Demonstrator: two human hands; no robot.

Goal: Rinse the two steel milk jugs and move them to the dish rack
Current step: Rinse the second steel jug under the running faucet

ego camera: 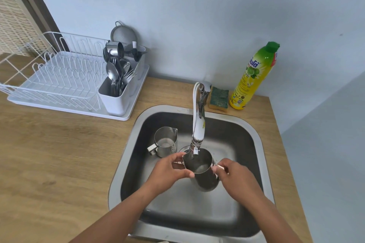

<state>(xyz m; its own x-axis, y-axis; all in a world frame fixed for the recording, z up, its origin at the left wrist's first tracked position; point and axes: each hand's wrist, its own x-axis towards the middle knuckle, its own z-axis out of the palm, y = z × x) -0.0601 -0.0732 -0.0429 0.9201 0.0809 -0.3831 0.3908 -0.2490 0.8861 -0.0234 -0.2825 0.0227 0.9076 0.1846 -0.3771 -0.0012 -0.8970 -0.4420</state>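
Over the steel sink (126,144) I hold one steel milk jug (203,175) upright, directly under the tap spout (197,134). My left hand (169,171) pinches its rim and left side. My right hand (237,177) grips its handle on the right. A little water or foam shows in the jug's bottom. The second steel milk jug (165,142) stands upright on the sink floor to the back left, handle toward the front left. The white dish rack (59,81) sits on the counter at the far left.
A white cutlery holder (116,96) with several spoons and forks fills the rack's right end, with a steel strainer (123,34) behind it. A green sponge (218,98) and a yellow dish soap bottle (252,77) stand behind the sink. Wooden counter (59,163) lies between sink and rack.
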